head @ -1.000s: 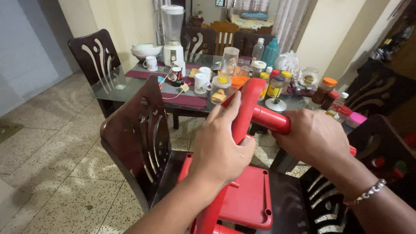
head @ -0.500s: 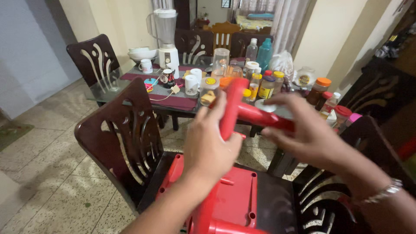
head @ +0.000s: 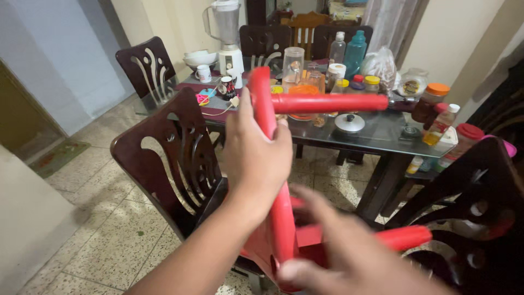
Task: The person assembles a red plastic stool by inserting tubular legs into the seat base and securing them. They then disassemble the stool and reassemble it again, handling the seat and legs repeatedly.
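The left hand [head: 256, 158] grips a leg of the red plastic stool [head: 273, 180], held upturned above a dark wooden chair [head: 174, 158] by the table's [head: 382, 136] near edge. The right hand [head: 349, 257], blurred, spreads wide beside another leg.

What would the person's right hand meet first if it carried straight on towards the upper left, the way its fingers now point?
Probably the upright red plastic leg that the left hand grips higher up. The right hand is blurred and depth is unclear, so it might pass in front.
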